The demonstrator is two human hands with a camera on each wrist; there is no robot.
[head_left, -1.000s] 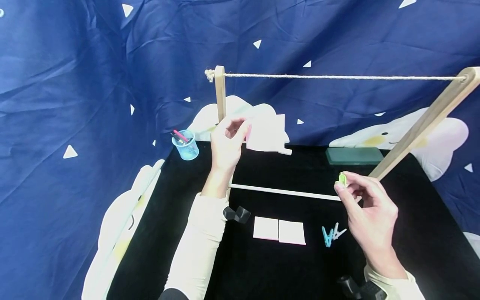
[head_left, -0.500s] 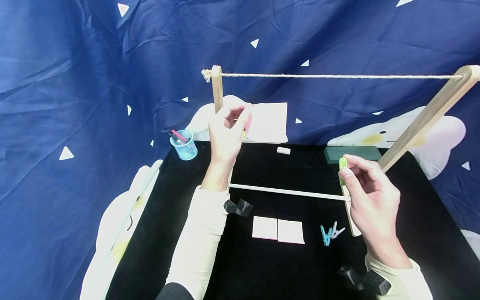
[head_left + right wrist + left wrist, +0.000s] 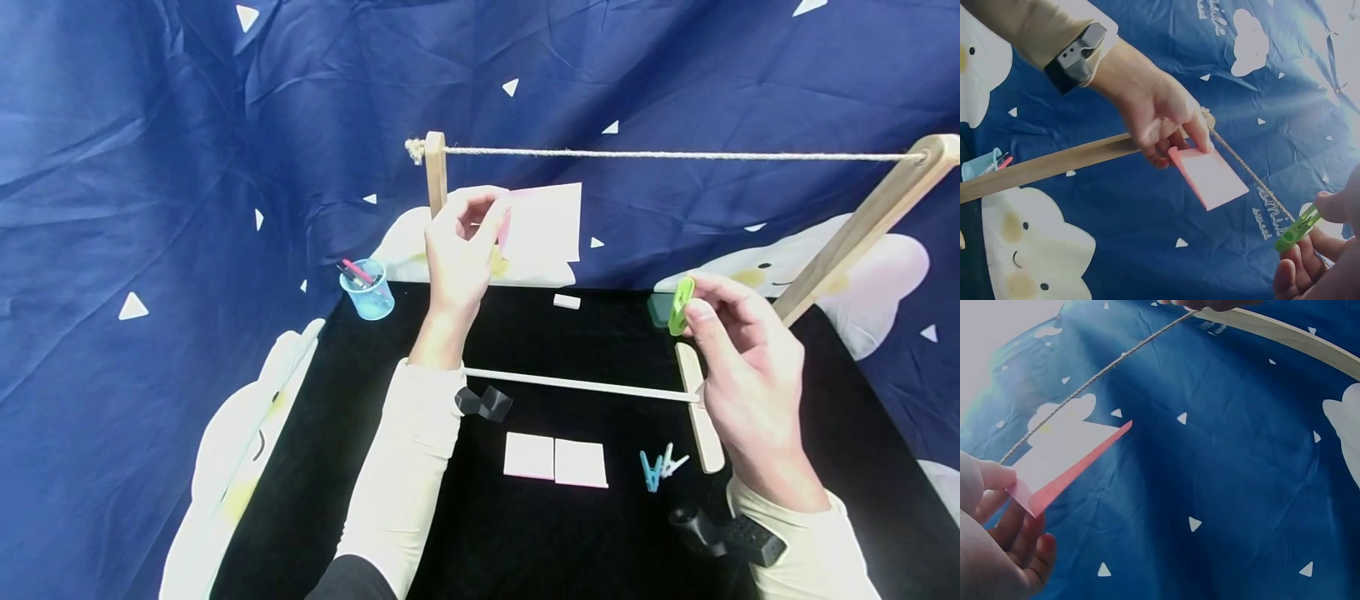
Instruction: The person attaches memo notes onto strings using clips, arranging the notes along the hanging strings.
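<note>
A pink-and-white sheet of paper [image 3: 543,223], its edge curling, is pinched at its left side by my left hand [image 3: 465,250]. Both stand in the air just below the rope [image 3: 660,154]; the sheet appears apart from it in the head view. My right hand [image 3: 750,375] pinches a green clothespin [image 3: 680,307] between thumb and fingers, off to the right of the sheet. In the right wrist view the green clothespin [image 3: 1297,230] and the paper [image 3: 1211,178] both show. On the black table lie a blue clothespin [image 3: 650,472] and a white clothespin [image 3: 672,461].
The rope runs between two wooden posts [image 3: 437,175], joined low down by a white bar [image 3: 577,383]. Two sticky note pads [image 3: 529,455] lie side by side in front. Farther back are a blue pen cup [image 3: 369,292], a white block [image 3: 567,302] and a partly hidden green box [image 3: 660,310].
My left hand has raised the paper toward the rope, and the sheet has swung flatter to view. My right hand has lifted the green clothespin higher.
</note>
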